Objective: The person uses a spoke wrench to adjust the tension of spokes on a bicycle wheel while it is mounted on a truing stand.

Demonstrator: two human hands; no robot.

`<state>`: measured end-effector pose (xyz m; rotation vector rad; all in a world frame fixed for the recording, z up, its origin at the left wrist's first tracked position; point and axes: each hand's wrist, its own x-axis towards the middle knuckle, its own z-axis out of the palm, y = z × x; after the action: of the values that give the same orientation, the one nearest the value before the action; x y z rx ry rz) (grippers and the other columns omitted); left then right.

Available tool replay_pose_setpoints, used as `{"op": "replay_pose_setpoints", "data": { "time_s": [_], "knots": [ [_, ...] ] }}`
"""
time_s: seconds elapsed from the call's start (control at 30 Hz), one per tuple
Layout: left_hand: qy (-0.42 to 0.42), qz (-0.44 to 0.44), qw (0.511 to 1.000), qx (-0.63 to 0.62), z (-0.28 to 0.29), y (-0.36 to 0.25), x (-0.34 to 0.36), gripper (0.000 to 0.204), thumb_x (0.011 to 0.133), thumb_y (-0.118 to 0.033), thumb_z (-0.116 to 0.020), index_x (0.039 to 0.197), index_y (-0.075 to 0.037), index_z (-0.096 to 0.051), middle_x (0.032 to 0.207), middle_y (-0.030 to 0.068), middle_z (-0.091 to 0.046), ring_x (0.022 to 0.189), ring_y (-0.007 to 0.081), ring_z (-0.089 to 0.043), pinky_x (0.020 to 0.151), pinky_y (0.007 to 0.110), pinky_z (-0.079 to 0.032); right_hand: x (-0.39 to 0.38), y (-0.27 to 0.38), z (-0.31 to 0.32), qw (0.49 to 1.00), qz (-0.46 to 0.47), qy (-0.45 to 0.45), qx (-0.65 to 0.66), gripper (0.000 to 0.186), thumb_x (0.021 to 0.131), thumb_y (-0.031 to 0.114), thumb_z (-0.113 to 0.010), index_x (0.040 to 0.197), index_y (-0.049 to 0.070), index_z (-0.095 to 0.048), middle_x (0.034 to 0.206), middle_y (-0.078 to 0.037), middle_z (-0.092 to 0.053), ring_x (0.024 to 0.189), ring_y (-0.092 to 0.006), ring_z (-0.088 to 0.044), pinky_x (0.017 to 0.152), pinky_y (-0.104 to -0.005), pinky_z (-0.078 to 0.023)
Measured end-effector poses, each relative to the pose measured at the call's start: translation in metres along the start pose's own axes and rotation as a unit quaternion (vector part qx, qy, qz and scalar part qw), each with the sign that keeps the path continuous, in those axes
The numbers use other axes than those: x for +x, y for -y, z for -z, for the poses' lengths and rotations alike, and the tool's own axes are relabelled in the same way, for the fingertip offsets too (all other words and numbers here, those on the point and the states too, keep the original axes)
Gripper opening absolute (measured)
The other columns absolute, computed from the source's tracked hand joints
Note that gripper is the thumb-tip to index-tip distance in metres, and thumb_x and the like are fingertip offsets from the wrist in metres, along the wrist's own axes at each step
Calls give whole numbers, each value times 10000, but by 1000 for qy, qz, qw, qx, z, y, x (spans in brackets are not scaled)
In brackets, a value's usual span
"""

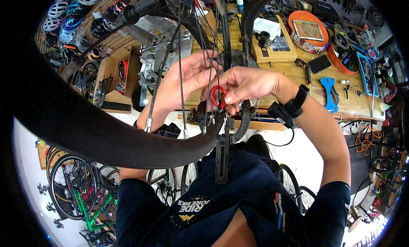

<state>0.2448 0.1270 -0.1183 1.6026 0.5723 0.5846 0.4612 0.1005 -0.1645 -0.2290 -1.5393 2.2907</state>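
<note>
A black bicycle wheel rim (123, 140) sweeps across in front of me, with thin dark spokes (180, 72) rising from it to the silver nipples' far side. My right hand (253, 83) pinches a red spoke wrench (218, 96) between thumb and fingers, right at the foot of a spoke by the rim. My left hand (183, 83) is behind several spokes, its thumb and fingers apart and close to the spokes beside the wrench. Whether its fingertips touch a spoke I cannot tell. A dark metal truing stand (221, 162) straddles the rim below my right hand.
Behind the wheel stands a wooden workbench (272, 87) with an orange round tray (309, 21), a yellow-brown box (277, 53), a blue tool (328, 95) and a screwdriver (308, 76). Helmets (64, 17) hang at the left; bicycles (81, 191) stand on the floor lower left.
</note>
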Motion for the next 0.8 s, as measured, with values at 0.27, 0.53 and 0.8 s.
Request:
{"op": "replay_pose_setpoints", "data": {
  "time_s": [0.27, 0.53, 0.8],
  "knots": [
    [-4, 21, 1000, 1, -1, -11, -5, 575, 948, -319, -597, 1387, 23, -454, 1171, 94, -629, 995, 162, -610, 958, 324, -445, 9, -7, -14, 993, 109, -19, 39, 450, 848, 252, -744, 1177, -21, -602, 1034, -84, -673, 721, -97, -598, 660, -212, -500],
    [-28, 45, 999, 12, -5, -28, -11, 563, 939, -314, -616, 1366, 27, -481, 1147, 73, -635, 1023, 144, -591, 960, 304, -429, 8, 8, -49, 973, 38, -221, -49, 273, 832, 197, -763, 930, -34, -654, 788, -62, -657, 570, -82, -541, 537, -209, -454],
    [-15, 33, 997, 64, -1, -33, -9, 610, 915, -412, -617, 1304, 49, -526, 1100, 99, -633, 972, 168, -602, 905, 308, -457, 2, 33, -75, 944, -19, -292, -150, 298, 882, 245, -723, 927, -44, -665, 731, -26, -637, 599, -73, -575, 549, -209, -471]
  ]
}}
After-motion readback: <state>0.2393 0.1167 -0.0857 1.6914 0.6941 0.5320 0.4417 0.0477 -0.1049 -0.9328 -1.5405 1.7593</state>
